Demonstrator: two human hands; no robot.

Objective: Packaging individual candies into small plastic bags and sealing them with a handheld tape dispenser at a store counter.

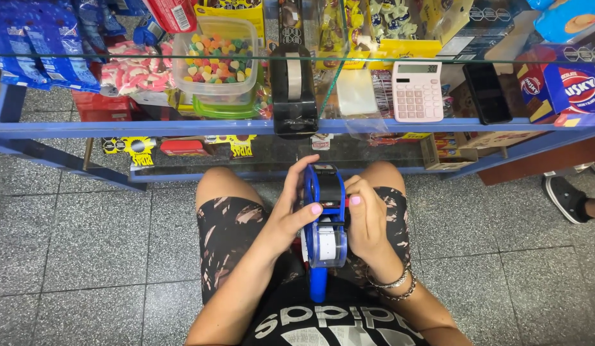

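Glossy blue plastic label gun (324, 211) (white paper roll); speckled stone floor (86, 243), glass counter (374, 90).

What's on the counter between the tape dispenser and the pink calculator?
A clear, flat plastic packet lies on the glass between the black tape dispenser and the pink calculator, seen in the head view.

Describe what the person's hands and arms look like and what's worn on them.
Both arms are bare, with no sleeves or gloves. The left hand and right hand have pink-painted nails. The right wrist carries a few thin silver-coloured bracelets; the left wrist is bare.
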